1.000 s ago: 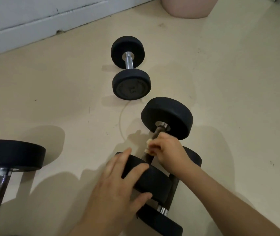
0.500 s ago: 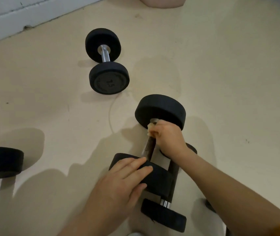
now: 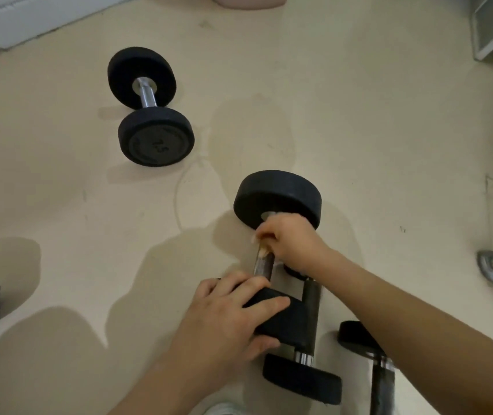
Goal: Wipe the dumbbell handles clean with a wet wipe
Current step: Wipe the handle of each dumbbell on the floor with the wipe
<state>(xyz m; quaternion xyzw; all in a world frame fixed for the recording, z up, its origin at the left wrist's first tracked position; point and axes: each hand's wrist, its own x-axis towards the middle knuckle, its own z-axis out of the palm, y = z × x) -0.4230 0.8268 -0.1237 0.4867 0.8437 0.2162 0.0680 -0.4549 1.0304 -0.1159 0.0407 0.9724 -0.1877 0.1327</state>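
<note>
Two hands on one floor dumbbell: left hand [image 3: 233,313] flat, gripping near weight [image 3: 281,319], right hand [image 3: 291,242] closed on wipe around handle [image 3: 263,266], axis running away toward far weight [image 3: 278,197].

The single head-worn camera is looking steeply down, close over both hands [image 3: 287,244] working on the floor [image 3: 359,130].

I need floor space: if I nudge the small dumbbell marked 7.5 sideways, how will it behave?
The 7.5 dumbbell has round heads lying on the smooth floor, so it would probably roll rather than slide. It looks dense and likely heavy for its size. Its rigid steel handle should not flex.
</note>
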